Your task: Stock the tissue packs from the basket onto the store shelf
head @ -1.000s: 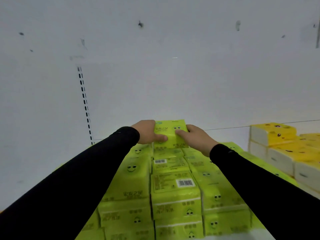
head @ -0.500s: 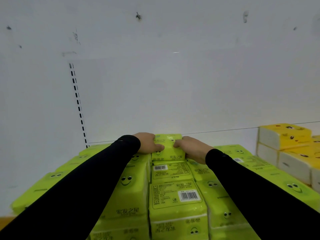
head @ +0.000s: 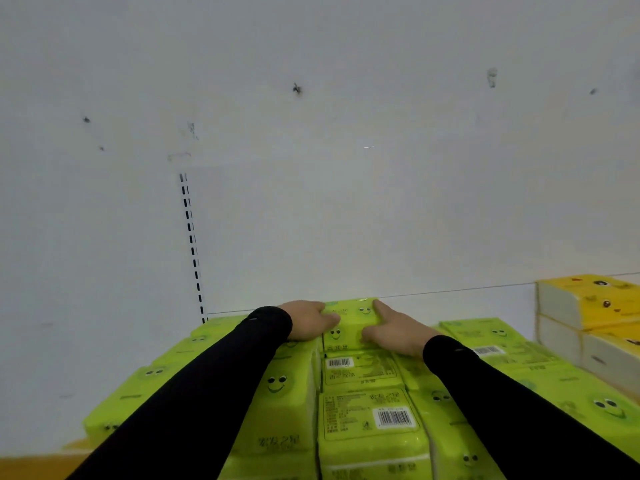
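Note:
A lime-green tissue pack [head: 350,322] with smiley faces lies at the far end of the middle row, close to the white back wall. My left hand [head: 308,323] holds its left side with the thumb across the top. On the pack's right side my right hand [head: 394,330] holds it, thumb on top and index finger along the edge. The pack sits level with the other green packs [head: 369,415] that fill the shelf in rows beneath my black sleeves. The basket is not in view.
Yellow-and-white tissue packs [head: 588,306] are stacked at the right. A slotted shelf upright [head: 192,247] runs up the wall at the left. An orange shelf edge [head: 34,467] shows at the bottom left. More green packs [head: 498,341] lie right of my hands.
Both hands have lowered the green pack from above the stack down onto the far end of the middle row. The camera view has shifted upward.

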